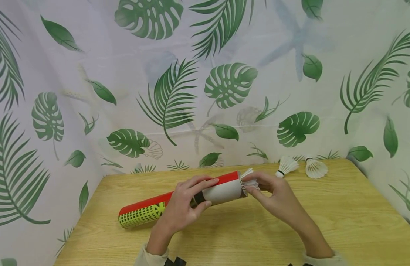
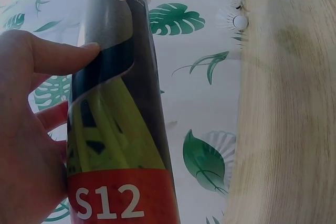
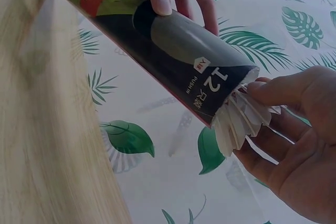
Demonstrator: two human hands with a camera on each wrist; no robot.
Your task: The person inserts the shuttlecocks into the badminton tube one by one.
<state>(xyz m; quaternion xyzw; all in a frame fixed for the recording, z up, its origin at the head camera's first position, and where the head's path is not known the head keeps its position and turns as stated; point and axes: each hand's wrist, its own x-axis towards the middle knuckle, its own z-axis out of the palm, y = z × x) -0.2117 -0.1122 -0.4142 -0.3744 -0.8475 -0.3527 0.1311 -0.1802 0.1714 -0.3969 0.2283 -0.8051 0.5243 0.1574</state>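
A shuttlecock tube [image 1: 223,191], printed in red, grey, black and yellow-green, slants across the table with its open end raised to the right. My left hand [image 1: 183,202] grips it around the middle, thumb on the near side. White feathers of a shuttlecock [image 3: 239,121] stick out of the open end; its head is hidden inside the tube. My right hand [image 1: 278,195] pinches those feathers between thumb and fingers. In the left wrist view, "S12" shows on the tube's red band [image 2: 123,195].
Two loose shuttlecocks lie near the table's back edge: one on its side [image 1: 289,166], the other [image 1: 315,168] to its right. Behind the wooden table [image 1: 244,236] hangs a white cloth [image 1: 198,92] printed with green leaves.
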